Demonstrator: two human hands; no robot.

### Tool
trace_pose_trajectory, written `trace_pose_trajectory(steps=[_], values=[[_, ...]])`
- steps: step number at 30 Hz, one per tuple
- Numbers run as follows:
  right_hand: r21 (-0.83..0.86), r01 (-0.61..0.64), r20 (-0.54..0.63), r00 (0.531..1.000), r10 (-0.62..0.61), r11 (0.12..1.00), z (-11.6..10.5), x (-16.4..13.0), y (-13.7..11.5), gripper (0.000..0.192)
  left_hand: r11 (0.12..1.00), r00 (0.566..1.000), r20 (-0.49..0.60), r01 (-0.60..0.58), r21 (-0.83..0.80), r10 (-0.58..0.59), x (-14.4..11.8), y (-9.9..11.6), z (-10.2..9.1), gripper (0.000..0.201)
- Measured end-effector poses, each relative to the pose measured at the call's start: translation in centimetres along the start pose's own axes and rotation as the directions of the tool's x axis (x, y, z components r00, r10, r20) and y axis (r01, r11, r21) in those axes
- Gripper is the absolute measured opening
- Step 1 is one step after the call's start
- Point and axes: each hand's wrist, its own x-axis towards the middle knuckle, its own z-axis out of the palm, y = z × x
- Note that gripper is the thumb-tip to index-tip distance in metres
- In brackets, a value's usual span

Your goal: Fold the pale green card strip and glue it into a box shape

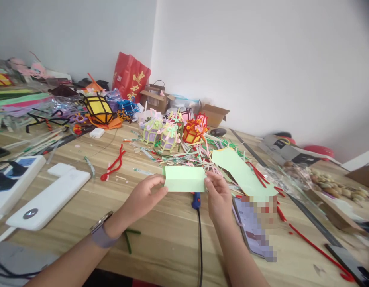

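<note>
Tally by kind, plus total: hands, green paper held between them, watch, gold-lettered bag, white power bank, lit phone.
Hands: 2 (left hand, right hand)
Held paper: 1
Watch: 1
Gold-lettered bag: 1
Power bank: 1
Lit phone: 1
Total: 7

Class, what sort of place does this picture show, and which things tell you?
Probably a craft worktable: a black-framed yellow lantern, red fuzzy stems and creased green paper suggest it.
</note>
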Motion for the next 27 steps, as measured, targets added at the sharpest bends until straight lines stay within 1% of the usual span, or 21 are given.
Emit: trace_pose_trajectory(steps=[2,4,7,9,11,13,15,17,19,20,21,22,23,25,27], values=[[-0.026,0.012,-0.015,1.0,-0.013,1.0,-0.1,-0.1,0.2,0.023,0.999,0.995,-0.088,0.038,0.018,-0.037,0.8,-0.4,0.1,0.014],[-0.051,0.018,-0.016,1.0,-0.019,0.999,-0.1,-0.2,0.3,0.022,0.999,0.986,-0.164,0.048,0.02,-0.044,1.5,-0.8,0.4,0.015],[-0.09,0.063,0.01,0.998,-0.062,0.994,-0.2,-0.3,0.4,0.021,1.0,0.973,-0.229,-0.008,0.026,0.014,2.1,-1.4,1.0,0.013],[-0.135,0.106,0.041,0.994,-0.101,0.985,-0.4,-0.4,0.4,0.018,0.999,0.966,-0.253,-0.039,0.024,0.044,2.2,-1.8,1.4,0.012],[-0.197,0.145,0.07,0.989,-0.133,0.97,-0.5,-0.4,0.2,0.015,1.0,0.967,-0.255,-0.022,-0.018,0.016,2.1,-2.1,1.7,0.014],[-0.246,0.193,0.092,0.98,-0.176,0.95,-0.6,-0.4,0.1,0.013,0.995,0.968,-0.245,0.034,-0.089,-0.055,2.0,-2.1,1.9,0.02],[-0.275,0.271,0.123,0.961,-0.246,0.922,-0.7,-0.4,0.0,0.01,0.979,0.962,-0.232,0.108,-0.173,-0.147,2.0,-2.0,1.8,0.026],[-0.3,0.382,0.19,0.922,-0.338,0.874,-0.7,-0.3,-0.1,0.009,0.942,0.949,-0.196,0.186,-0.281,-0.246,2.0,-1.9,1.7,0.03],[-0.322,0.488,0.282,0.867,-0.41,0.811,-0.8,-0.3,-0.1,0.012,0.888,0.935,-0.138,0.253,-0.385,-0.326,1.9,-1.8,1.6,0.033],[-0.327,0.523,0.321,0.845,-0.428,0.788,-0.8,-0.4,-0.1,0.014,0.863,0.929,-0.11,0.278,-0.422,-0.353,1.9,-1.8,1.6,0.034],[-0.326,0.537,0.344,0.834,-0.432,0.778,-0.8,-0.4,-0.1,0.017,0.848,0.925,-0.092,0.294,-0.442,-0.369,1.8,-1.9,1.5,0.034],[-0.324,0.532,0.347,0.836,-0.425,0.782,-0.8,-0.5,0.0,0.02,0.843,0.922,-0.087,0.302,-0.445,-0.377,1.7,-1.9,1.5,0.033],[-0.323,0.507,0.333,0.851,-0.406,0.799,-0.8,-0.6,0.0,0.025,0.845,0.92,-0.091,0.307,-0.438,-0.382,1.6,-1.9,1.5,0.032],[-0.316,0.43,0.281,0.894,-0.35,0.846,-0.6,-0.9,0.1,0.03,0.849,0.919,-0.089,0.315,-0.424,-0.385,1.4,-1.9,1.6,0.029],[-0.301,0.361,0.243,0.924,-0.295,0.883,-0.4,-1.1,0.1,0.025,0.84,0.92,-0.067,0.322,-0.436,-0.387,1.3,-1.8,1.7,0.027]])
